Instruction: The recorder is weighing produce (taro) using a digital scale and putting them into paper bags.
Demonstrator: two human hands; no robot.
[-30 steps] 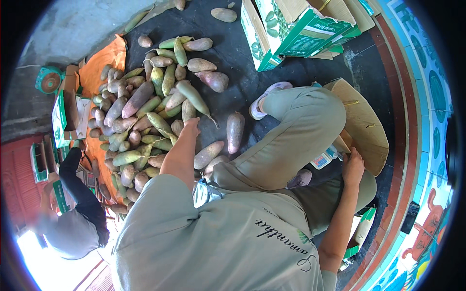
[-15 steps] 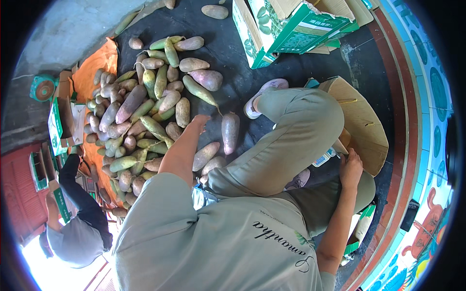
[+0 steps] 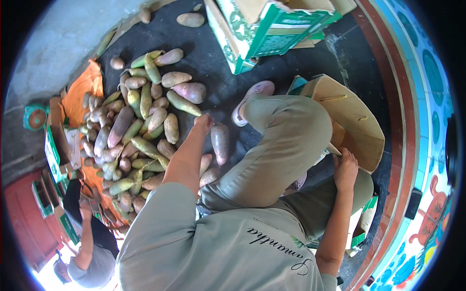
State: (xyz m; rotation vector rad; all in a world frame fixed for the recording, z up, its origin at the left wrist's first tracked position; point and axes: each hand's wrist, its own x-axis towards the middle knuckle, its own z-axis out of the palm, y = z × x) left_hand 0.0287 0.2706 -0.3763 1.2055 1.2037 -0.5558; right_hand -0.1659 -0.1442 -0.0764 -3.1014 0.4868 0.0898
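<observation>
My left hand (image 3: 204, 121) reaches over the heap's right side, fingers drawn together. It is at the narrow end of a long green radish (image 3: 183, 103), just above a purplish radish (image 3: 220, 144) lying alone. Whether its fingers grip that green tip or its tail I cannot make out. My right hand (image 3: 345, 167) is closed on the flap of an open cardboard box (image 3: 357, 119) beside my bent knee. The heap of green, purple and brownish radishes (image 3: 145, 104) spreads to my left over black and orange sheeting; some are partly hidden by my left forearm.
A green and white carton (image 3: 286, 31) stands at the far middle. More cartons (image 3: 58, 150) are at the left, near a small green fan-like device (image 3: 36, 117). Another person (image 3: 94, 262) works at the lower left. A brick-red step and a painted tile wall (image 3: 429, 82) curve along the right.
My left hand has gone forward and right to the green radish's narrow end. My right hand still grips the flap. The view has shifted, and the other person's arm has moved.
</observation>
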